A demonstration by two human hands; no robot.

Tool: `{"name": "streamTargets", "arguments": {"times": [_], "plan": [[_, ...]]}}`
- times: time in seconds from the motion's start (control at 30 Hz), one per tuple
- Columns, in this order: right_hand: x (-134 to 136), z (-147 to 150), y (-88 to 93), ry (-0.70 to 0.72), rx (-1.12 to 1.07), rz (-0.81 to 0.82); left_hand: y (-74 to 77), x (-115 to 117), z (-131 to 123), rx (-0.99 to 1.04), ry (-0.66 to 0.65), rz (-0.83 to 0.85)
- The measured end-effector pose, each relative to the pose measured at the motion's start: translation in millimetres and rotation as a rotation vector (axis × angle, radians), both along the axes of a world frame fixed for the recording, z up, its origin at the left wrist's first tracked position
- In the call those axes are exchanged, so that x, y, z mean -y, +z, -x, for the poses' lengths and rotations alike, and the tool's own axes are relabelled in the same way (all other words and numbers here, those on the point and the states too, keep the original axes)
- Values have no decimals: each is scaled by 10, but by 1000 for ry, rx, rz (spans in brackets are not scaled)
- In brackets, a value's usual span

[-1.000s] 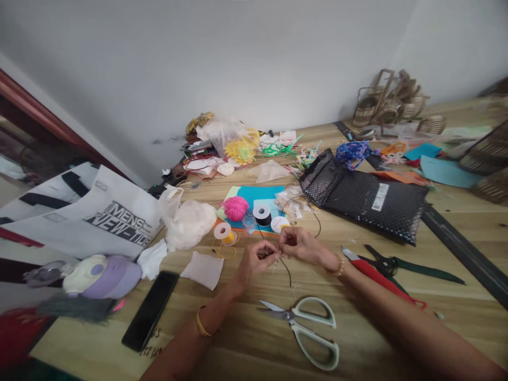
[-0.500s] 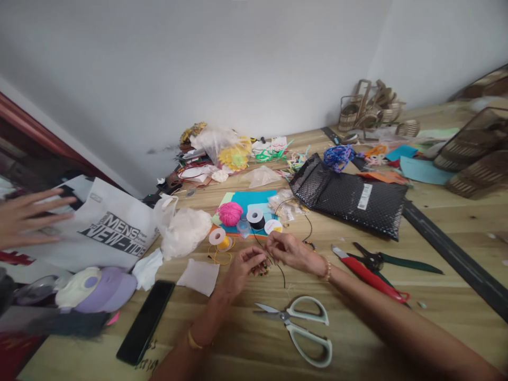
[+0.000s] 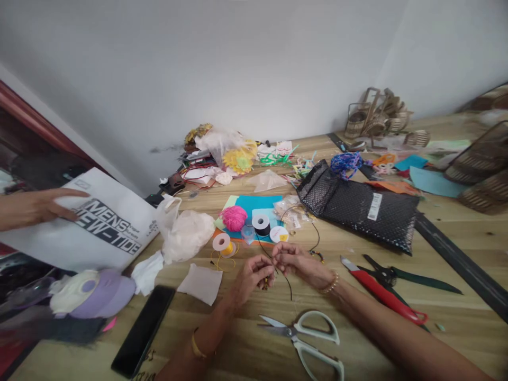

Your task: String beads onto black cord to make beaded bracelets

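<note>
My left hand (image 3: pixel 254 274) pinches a small cluster of beads (image 3: pixel 266 283) on thin cord, partly hidden by the fingers. Fingertips nearly touching it, my right hand (image 3: pixel 296 263) is closed on a black cord (image 3: pixel 262 247), whose loose end hangs down between the hands. Another loop of the cord runs behind the right hand toward more beads (image 3: pixel 316 256). A black thread spool (image 3: pixel 261 225), a yellow thread spool (image 3: pixel 224 245) and a pink yarn ball (image 3: pixel 234 218) stand just beyond. White-handled scissors (image 3: pixel 296 333) lie spread on the table below my hands.
At left, another person's hand (image 3: pixel 51 203) grips a white printed bag (image 3: pixel 99 233). A phone (image 3: pixel 145 330), a purple cap (image 3: pixel 99 293) and a plastic bag (image 3: pixel 188 235) lie nearby. To the right are a black bubble mailer (image 3: pixel 357 206), a red-handled saw (image 3: pixel 381 291) and pruning shears (image 3: pixel 416 278).
The other person's open hand has closed on the white bag, which now sits tilted and higher. My view has shifted slightly; my hands stay together at the cord.
</note>
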State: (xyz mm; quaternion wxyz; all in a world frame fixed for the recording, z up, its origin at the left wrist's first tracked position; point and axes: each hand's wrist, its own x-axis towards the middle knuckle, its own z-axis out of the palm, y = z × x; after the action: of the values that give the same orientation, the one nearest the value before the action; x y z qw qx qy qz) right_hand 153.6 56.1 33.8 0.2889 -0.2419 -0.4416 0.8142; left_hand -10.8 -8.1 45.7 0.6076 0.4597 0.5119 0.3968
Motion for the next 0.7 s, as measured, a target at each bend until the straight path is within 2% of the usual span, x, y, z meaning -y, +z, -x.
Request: {"name": "streamTargets", "arguments": {"times": [0.1,0.23,0.37,0.47,0.57,0.63,0.7], "plan": [[4,7,-51,15,-102,137,-33,-25,13,13,-8,-16],[-32,-21,-91,89,-176,215,-45,-35,32,40,18,25],[-67,-42,-99,153,-181,318,-48,-40,73,72,-17,59],[-89,-48,-77,108,-173,354,-81,-56,118,110,-15,69],[-113,-55,-53,-5,-170,361,-122,-68,159,153,10,88],[-115,-51,-50,-79,-135,321,-135,-69,172,185,26,101],[-95,-32,-57,-87,-50,206,-134,-66,170,209,42,113]]}}
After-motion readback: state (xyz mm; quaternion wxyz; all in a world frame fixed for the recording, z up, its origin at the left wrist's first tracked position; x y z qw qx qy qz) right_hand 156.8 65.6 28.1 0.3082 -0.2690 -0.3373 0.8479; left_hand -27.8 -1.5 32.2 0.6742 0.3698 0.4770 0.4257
